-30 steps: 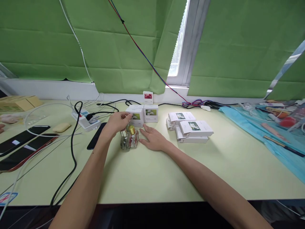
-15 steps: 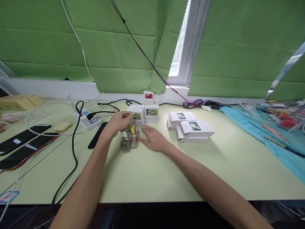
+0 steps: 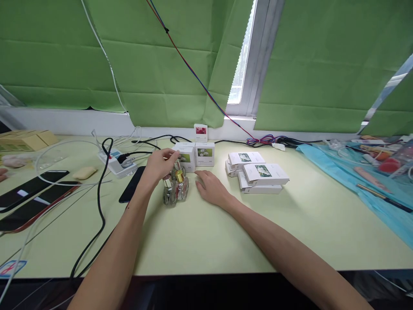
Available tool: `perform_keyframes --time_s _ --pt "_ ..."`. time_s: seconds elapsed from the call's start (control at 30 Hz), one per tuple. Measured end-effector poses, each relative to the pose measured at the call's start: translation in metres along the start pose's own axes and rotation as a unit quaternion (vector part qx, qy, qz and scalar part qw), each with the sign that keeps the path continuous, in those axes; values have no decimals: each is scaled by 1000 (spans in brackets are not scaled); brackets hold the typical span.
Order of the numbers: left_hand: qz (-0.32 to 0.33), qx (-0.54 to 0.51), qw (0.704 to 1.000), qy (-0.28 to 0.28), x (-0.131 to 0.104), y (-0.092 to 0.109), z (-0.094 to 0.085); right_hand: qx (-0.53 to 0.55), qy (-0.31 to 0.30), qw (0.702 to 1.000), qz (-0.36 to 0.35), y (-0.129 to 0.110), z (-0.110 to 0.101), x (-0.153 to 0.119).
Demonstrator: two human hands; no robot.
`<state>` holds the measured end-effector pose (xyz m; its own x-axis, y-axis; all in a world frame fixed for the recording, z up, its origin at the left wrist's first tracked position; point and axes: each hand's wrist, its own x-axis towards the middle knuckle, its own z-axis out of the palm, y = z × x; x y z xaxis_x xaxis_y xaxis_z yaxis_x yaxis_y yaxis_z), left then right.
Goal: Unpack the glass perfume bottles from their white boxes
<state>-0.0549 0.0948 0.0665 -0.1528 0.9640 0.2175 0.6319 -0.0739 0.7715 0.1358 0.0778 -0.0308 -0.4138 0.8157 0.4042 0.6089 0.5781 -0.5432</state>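
Observation:
Small glass perfume bottles (image 3: 176, 189) with gold and silver caps stand in a tight cluster on the table. My left hand (image 3: 160, 165) reaches over the back of the cluster, its fingers closed at the cap of a rear bottle, which is mostly hidden. To the right of the bottles, my right hand (image 3: 210, 187) lies on the table with fingers apart and slightly bent, holding nothing. Just behind the hands are upright white boxes (image 3: 204, 154) with flower pictures. Flat white boxes (image 3: 266, 174) lie stacked to the right.
A small box with a red flower picture (image 3: 200, 132) stands by the wall. Phones (image 3: 35, 189), a power strip (image 3: 118, 163) and loose cables are on the left. Blue sheeting (image 3: 355, 185) with a pen and clutter covers the right side. Part of another person's hand (image 3: 2, 174) shows far left.
My right hand has drawn back slightly to the right, away from the bottles, with its fingers more bent. My left hand has shifted only slightly above the cluster.

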Motion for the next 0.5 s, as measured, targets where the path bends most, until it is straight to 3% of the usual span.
perform_keyframes --time_s 0.13,0.3,0.37,0.43,0.5 --pt "88 70 986 125 -1 5 0 2 9 1000 -6 -1 0 -1" --pt "226 67 934 269 -21 21 9 5 27 1000 -9 -2 2 -3" --pt "269 77 921 272 -32 26 17 9 39 999 -14 -3 0 -3" --pt "333 85 909 237 -43 30 29 7 46 999 -20 -5 -2 -2" --pt "425 89 876 211 -53 32 43 -6 56 998 -15 -9 -4 -2"
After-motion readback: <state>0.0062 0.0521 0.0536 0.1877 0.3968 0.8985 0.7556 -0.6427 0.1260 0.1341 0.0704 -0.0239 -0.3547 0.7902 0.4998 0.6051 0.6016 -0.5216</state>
